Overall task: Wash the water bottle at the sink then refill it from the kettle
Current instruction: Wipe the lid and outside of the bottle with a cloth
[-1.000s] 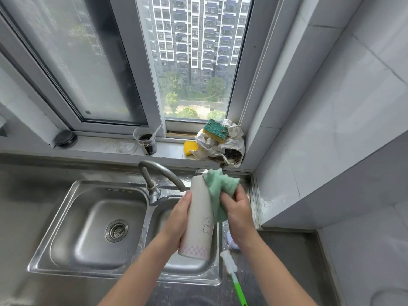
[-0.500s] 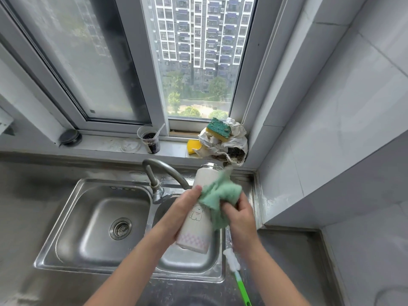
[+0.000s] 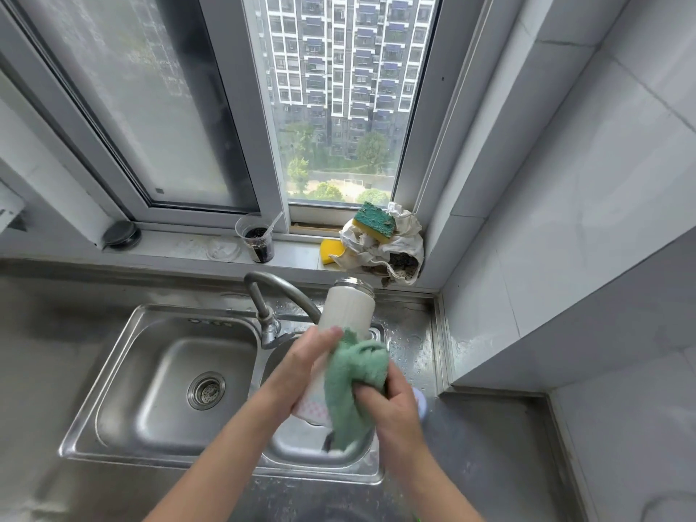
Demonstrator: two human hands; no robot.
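Observation:
A white water bottle [image 3: 345, 310] with a metal threaded mouth and no cap is held over the right basin of the steel sink [image 3: 113, 374], mouth tilted away from me. My left hand [image 3: 301, 365] grips its lower body from the left. My right hand [image 3: 391, 403] grips a green cloth [image 3: 354, 374] and presses it against the bottle's lower half. The bottle's pink-patterned base shows between my hands. The curved tap [image 3: 275, 292] stands just left of the bottle. No kettle is in view.
On the window sill sit a green-and-yellow sponge [image 3: 374, 220] on crumpled rags [image 3: 391, 250], a plastic cup [image 3: 256, 235] with dark contents and a black round lid [image 3: 120, 233]. A tiled wall [image 3: 565, 220] closes the right side. The left basin holds a drain strainer [image 3: 206, 389].
The green cloth has slid down from the bottle's mouth to its lower half, uncovering the metal neck. The bottle's mouth has tipped further away from me.

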